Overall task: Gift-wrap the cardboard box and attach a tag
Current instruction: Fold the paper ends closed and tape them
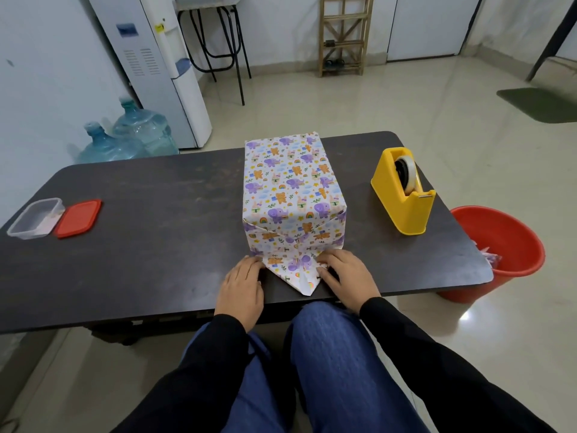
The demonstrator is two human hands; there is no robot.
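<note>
The box (288, 182), covered in white paper printed with purple elephants and orange bears, stands in the middle of the dark table (156, 220). Its near end is folded, and a pointed triangular flap (293, 270) lies flat on the table toward me. My left hand (242, 285) rests on the table with its fingertips pressing the flap's left edge. My right hand (343, 276) presses the flap's right edge, fingers fairly flat. A yellow tape dispenser (406, 195) stands to the right of the box.
A clear plastic container (34, 218) and its red lid (78, 218) lie at the table's left end. A red bucket (499, 251) stands on the floor past the right end. Water bottles (131, 135) and a dispenser stand behind the table at left.
</note>
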